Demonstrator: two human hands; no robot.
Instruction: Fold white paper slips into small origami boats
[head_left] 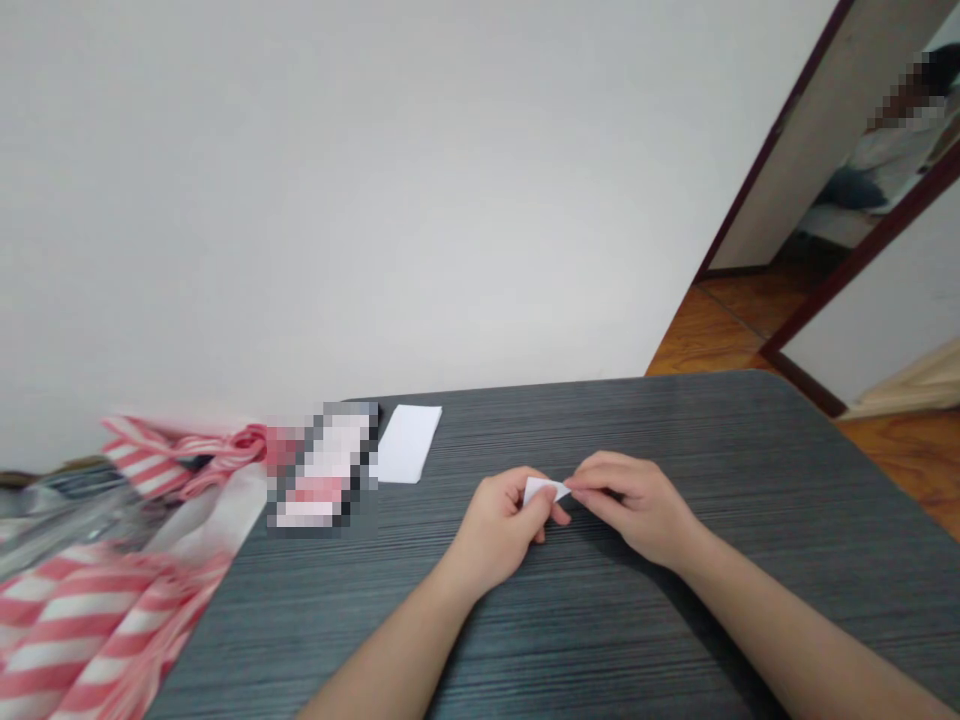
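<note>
A small piece of folded white paper (544, 490) sits between my two hands above the dark grey wood-grain table (600, 640). My left hand (499, 525) holds its left part between thumb and fingers. My right hand (630, 505) pinches its pointed right end with the fingertips. Much of the paper is hidden by my fingers.
A flat white paper sheet (407, 443) lies at the table's far edge, next to a pixelated pink-and-white item (326, 465). A red-and-white striped plastic bag (90, 625) spills over the left edge. A person (904, 110) shows, pixelated, at upper right, beyond a dark frame.
</note>
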